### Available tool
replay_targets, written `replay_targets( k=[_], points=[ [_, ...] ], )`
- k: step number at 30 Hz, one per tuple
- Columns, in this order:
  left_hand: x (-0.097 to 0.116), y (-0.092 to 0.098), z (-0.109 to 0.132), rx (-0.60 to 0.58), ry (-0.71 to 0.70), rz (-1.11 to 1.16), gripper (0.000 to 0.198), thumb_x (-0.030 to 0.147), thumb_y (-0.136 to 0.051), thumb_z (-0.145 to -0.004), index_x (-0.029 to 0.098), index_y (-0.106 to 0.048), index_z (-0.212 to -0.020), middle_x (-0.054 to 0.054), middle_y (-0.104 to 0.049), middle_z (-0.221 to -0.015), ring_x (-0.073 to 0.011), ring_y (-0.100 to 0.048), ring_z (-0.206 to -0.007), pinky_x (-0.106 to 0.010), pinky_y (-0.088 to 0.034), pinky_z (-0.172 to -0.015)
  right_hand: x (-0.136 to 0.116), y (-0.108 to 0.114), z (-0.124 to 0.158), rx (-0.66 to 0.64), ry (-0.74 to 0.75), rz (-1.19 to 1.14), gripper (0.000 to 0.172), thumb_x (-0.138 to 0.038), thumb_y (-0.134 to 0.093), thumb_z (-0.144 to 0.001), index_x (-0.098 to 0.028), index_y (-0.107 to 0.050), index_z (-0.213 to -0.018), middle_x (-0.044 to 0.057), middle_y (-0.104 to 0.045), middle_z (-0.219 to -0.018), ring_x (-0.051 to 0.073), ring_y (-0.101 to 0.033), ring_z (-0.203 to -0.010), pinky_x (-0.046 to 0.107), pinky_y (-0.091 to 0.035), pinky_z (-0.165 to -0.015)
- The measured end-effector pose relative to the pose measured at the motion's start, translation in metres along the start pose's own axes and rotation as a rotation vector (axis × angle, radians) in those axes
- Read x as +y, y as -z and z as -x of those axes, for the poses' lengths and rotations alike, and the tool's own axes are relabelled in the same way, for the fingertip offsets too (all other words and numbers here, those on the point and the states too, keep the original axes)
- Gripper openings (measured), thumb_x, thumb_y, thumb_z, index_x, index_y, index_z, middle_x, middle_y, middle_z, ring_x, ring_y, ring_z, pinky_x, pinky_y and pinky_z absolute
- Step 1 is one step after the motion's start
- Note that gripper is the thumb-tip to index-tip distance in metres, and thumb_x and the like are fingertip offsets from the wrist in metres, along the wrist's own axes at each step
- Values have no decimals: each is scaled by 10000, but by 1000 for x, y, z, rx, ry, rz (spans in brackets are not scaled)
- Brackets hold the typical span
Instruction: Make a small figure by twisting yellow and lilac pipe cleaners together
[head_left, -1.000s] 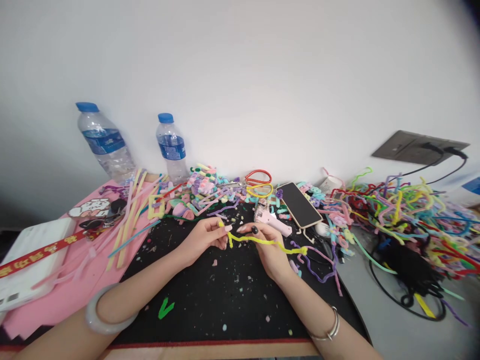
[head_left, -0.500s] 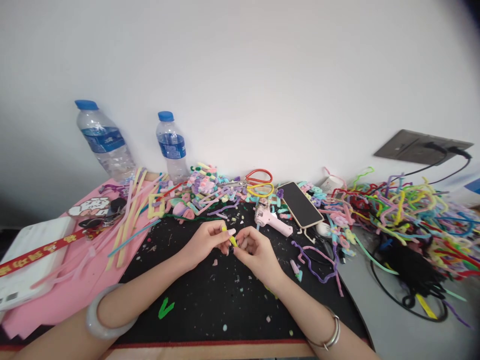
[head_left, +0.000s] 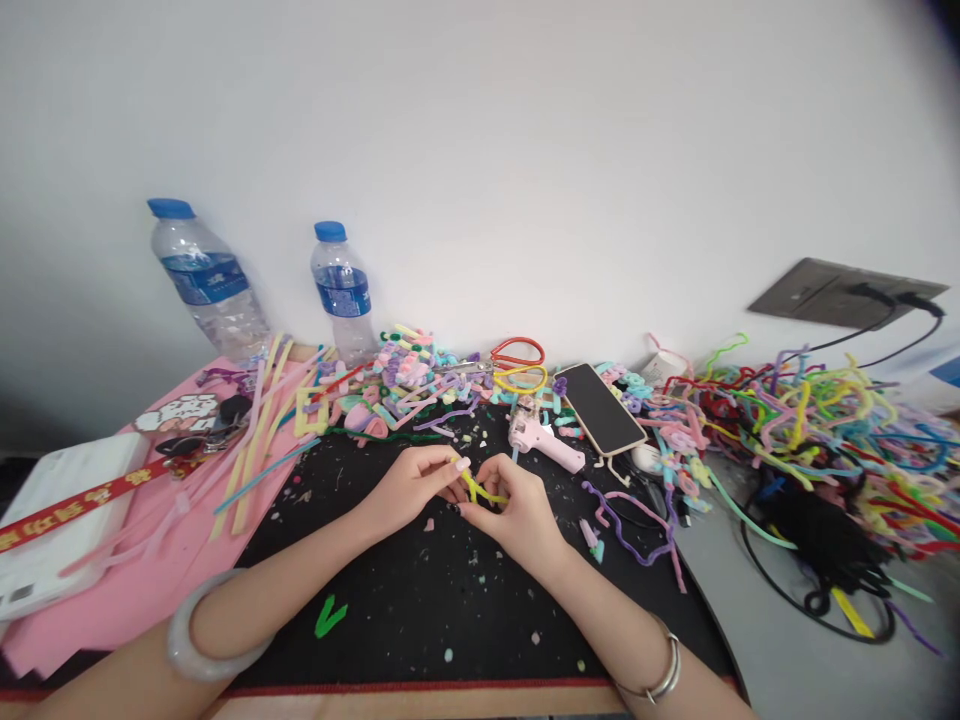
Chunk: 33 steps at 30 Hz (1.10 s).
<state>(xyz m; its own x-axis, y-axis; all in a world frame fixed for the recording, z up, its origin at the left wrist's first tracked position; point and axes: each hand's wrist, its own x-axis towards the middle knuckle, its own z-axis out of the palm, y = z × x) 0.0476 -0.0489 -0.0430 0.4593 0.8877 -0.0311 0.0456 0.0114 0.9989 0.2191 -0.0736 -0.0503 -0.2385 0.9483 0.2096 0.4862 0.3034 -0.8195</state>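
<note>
Over the middle of the black mat (head_left: 420,620), my left hand (head_left: 417,488) pinches a yellow pipe cleaner (head_left: 471,482) between thumb and fingers. My right hand (head_left: 519,503) closes on the same pipe cleaner from the other side, its thumb below. The yellow piece is bent, with a branch pointing right between the hands; its ends are partly hidden by fingers. A pink glue gun (head_left: 544,440) lies just beyond my right hand. Nearer me, left of my hands, is a green V-shaped piece (head_left: 330,616).
Scissors (head_left: 517,365), a phone (head_left: 601,408) and many pipe cleaner pieces line the wall. Two water bottles (head_left: 343,290) stand back left, above a pink sheet (head_left: 195,530). A tangled pipe cleaner heap (head_left: 847,430) and black cable coil (head_left: 829,540) lie at right.
The yellow pipe cleaner shows more between my hands, now with a branch spread to the right. My fingers have shifted slightly on it, and both hands stay in nearly the same place.
</note>
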Motion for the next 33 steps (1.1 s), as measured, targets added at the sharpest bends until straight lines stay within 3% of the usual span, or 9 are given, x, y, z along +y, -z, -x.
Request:
replay_targets(
  k=[3,6,14,20,27,33],
  points=[
    [0,0,0,-12,-44,-115,303,352,-466,-873,150,-558,-667,-8,-597,-613,-140,-600,-600,-239,-477,-592,-1,0,0,-12,27,61,75,-179,-534,-770,-194,-499,-705,-45,-451,-597,94,-399,-530,215,-303,-496],
    [0,3,0,-12,-95,-198,327,343,-424,-895,153,-536,-653,5,-563,-588,-123,-569,-556,-235,-456,-576,-1,2,-1,-28,23,48,107,-163,-443,-820,-196,-469,-722,-34,-458,-626,104,-414,-549,219,-317,-515],
    [-4,9,-5,-2,-73,-70,228,338,-474,-869,146,-558,-781,5,-561,-691,-113,-590,-553,-231,-482,-557,0,7,-4,-37,-23,39,135,-188,-397,-848,-196,-425,-716,-34,-440,-635,112,-407,-575,226,-324,-546],
    [-8,14,-5,-34,-97,-116,203,287,-468,-875,135,-581,-801,-4,-591,-687,-117,-600,-582,-238,-492,-590,7,6,-5,-31,-92,-17,137,-215,-406,-852,-194,-445,-722,-43,-425,-610,107,-392,-550,219,-311,-518],
    [-10,18,-5,-49,-114,-180,175,264,-463,-874,141,-580,-834,1,-595,-695,-114,-592,-581,-232,-479,-589,8,4,-4,11,-5,106,94,-174,-390,-857,-193,-447,-785,-15,-485,-681,122,-446,-599,225,-344,-561],
    [-5,13,-3,-37,-91,-253,209,289,-496,-855,142,-545,-714,24,-548,-631,-101,-558,-531,-208,-448,-535,8,2,-2,-43,52,176,89,-168,-396,-865,-201,-459,-811,-10,-524,-697,124,-483,-594,221,-356,-559]
  ],
)
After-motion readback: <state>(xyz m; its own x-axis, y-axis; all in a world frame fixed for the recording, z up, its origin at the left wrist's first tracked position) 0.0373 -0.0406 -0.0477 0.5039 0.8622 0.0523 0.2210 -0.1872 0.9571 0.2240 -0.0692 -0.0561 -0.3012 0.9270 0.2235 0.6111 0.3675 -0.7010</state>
